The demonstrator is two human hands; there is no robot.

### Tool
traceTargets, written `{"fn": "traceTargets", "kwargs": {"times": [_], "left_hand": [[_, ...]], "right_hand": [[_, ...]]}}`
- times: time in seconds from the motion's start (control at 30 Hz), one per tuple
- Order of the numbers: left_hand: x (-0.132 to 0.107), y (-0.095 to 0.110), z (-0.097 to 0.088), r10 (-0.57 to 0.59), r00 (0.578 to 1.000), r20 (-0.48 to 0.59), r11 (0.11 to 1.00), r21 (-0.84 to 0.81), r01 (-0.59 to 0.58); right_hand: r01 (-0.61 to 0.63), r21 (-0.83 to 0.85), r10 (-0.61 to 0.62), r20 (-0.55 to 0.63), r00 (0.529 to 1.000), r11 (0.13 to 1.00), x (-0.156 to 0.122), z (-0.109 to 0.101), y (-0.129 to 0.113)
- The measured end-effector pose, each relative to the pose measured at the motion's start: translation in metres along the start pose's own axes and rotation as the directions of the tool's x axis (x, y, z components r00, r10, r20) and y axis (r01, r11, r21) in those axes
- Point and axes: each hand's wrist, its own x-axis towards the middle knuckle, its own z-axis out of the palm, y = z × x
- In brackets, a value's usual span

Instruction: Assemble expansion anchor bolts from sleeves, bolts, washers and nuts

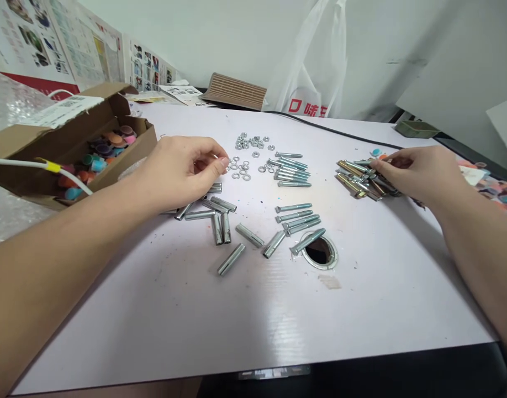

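My left hand (187, 168) is closed in a pinch at the left edge of a group of metal washers (247, 177); whatever its fingertips hold is too small to make out. Slotted metal sleeves (231, 259) lie below and beside that hand, some partly hidden by it. On the right, my right hand (419, 171) reaches over a pile of silver and gold expansion bolts (350, 185), thumb and fingers closed at the end of one bolt. Between the hands lie long silver bolts (294, 184) in two groups, with hex nuts (253, 142) behind them.
A round hole (331, 257) opens in the white tabletop (174, 331), one bolt lying across its rim. An open cardboard box (143, 138) of colourful caps stands at left. A black cable (336, 128), a white plastic bag (311, 61) and corrugated cardboard (234, 91) are at the back.
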Motion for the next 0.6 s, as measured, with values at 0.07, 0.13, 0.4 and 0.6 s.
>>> {"fn": "traceTargets", "kwargs": {"times": [0.07, 0.13, 0.4, 0.6], "left_hand": [[0.000, 0.001, 0.000, -0.012, 1.000, 0.018, 1.000, -0.013, 0.013], [0.000, 0.001, 0.000, -0.027, 0.999, 0.031, 1.000, -0.014, 0.027], [0.000, -0.003, 0.004, -0.056, 0.998, 0.017, 0.998, -0.025, 0.056], [0.004, -0.005, 0.003, -0.123, 0.992, 0.017, 0.992, -0.019, 0.124]], "right_hand": [[0.008, 0.017, -0.008, -0.002, 1.000, 1.000, -0.001, 0.000, 0.001], [0.027, 0.035, -0.027, -0.001, 1.000, 0.999, -0.003, -0.001, 0.001], [0.114, 0.045, -0.116, 0.046, 0.992, 0.993, -0.008, -0.007, -0.001], [0.208, 0.124, -0.189, -0.147, 0.971, 0.970, -0.029, -0.016, -0.019]]}}
